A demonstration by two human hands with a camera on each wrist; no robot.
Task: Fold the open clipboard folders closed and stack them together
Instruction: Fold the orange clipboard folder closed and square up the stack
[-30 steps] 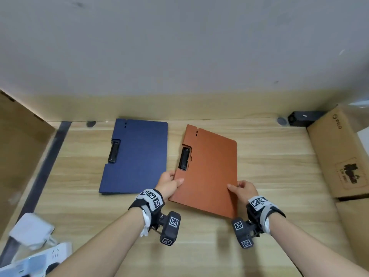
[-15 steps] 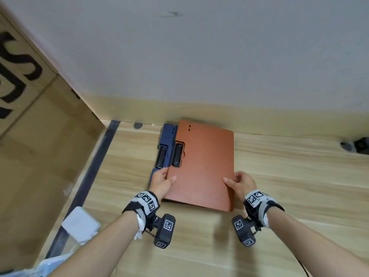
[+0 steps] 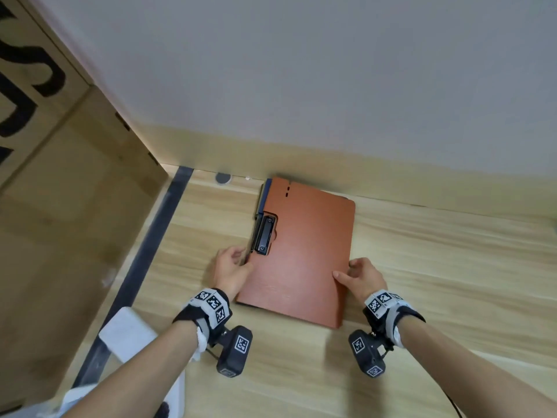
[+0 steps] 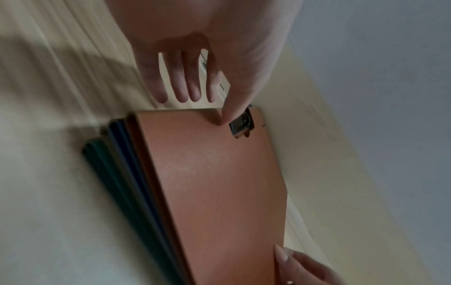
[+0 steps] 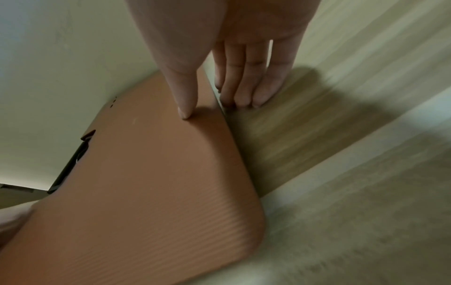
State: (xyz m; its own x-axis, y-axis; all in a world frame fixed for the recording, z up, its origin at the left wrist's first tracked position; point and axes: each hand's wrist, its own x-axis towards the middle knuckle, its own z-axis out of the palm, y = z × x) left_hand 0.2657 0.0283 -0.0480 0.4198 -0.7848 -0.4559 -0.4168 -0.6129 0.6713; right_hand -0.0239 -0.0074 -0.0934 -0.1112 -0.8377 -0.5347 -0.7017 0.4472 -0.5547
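Note:
An orange clipboard folder (image 3: 301, 251), closed, lies flat on top of a blue folder (image 3: 262, 197) close to the wall; only a sliver of blue shows at its far left. The left wrist view shows the blue edge (image 4: 122, 138) and a dark green folder (image 4: 97, 154) beneath the orange folder (image 4: 219, 183). My left hand (image 3: 232, 267) is at the left edge below the black clip (image 3: 263, 236). Its thumb rests on the cover and its fingers (image 4: 190, 81) are straight beside the edge. My right hand (image 3: 361, 273) pinches the right edge, thumb on top (image 5: 185, 108).
A large cardboard box (image 3: 60, 206) stands along the left, beside a dark strip (image 3: 156, 236) on the wooden table (image 3: 452, 282). A white device (image 3: 126, 330) lies near my left forearm. The wall (image 3: 301, 86) runs just behind the stack, with a small grey disc (image 3: 223, 178) at its foot.
Both hands carried the orange folder left from beside the blue one and lowered it over the blue folder, which is now almost fully covered. The camera view swung left.

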